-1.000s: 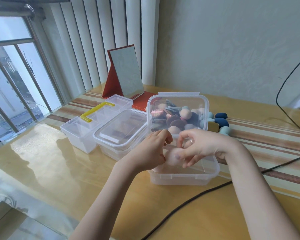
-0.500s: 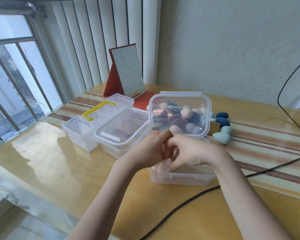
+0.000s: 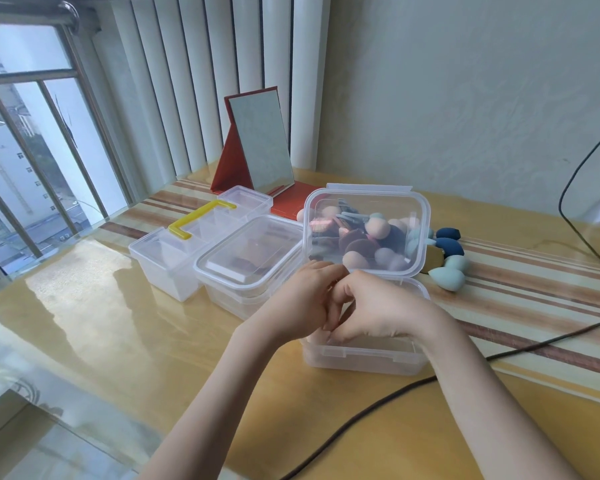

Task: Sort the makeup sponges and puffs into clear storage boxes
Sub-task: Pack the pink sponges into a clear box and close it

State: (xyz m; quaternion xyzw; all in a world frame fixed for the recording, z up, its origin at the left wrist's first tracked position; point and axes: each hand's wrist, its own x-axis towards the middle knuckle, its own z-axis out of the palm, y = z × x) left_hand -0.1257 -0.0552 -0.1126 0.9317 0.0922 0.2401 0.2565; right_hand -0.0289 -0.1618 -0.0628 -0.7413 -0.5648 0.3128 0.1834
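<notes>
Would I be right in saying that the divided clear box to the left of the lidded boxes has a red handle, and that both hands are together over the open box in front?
Not quite: in the head view the handle on the divided clear box is yellow, not red. The rest holds: the left hand and right hand are together over the open box in front.

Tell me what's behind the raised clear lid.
Through the raised lid a pile of sponges and puffs shows; blue sponges lie beside it. The pile's base is hidden.
</notes>
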